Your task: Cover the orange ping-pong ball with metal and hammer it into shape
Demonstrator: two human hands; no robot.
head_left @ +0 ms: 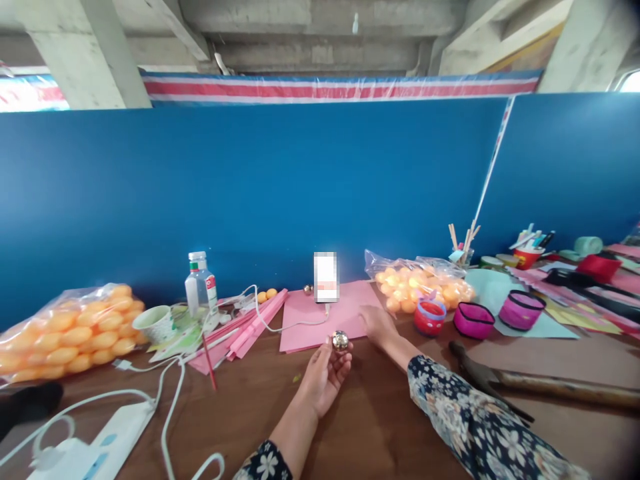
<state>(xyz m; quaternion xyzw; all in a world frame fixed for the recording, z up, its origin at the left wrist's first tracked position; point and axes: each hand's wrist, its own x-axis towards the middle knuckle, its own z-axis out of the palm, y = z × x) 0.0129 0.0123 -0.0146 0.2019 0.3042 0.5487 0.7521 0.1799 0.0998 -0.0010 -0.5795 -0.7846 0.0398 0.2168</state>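
Note:
My left hand [327, 381] is closed around a shiny metal ball [340, 341], pinching it between thumb and fingers above the brown table. Farther forward, my right hand [379, 325] reaches over the right side of the pink paper [300, 320], fingers stretched out and holding nothing that I can see. A second metal ball [308, 289] lies at the paper's back edge. Beside it stands a phone-like object [326, 277] with a blurred-out front and a white cable. Just beyond my right hand is a clear bag of orange balls [420, 287].
Left are another bag of orange balls [85, 330], a paper cup [155, 325], clear bottles [197, 287] and a white power strip [100, 443] with cables. Right are a red cup [430, 317], magenta bands [474, 321] and a hammer [550, 383]. A blue partition [310, 173] stands behind.

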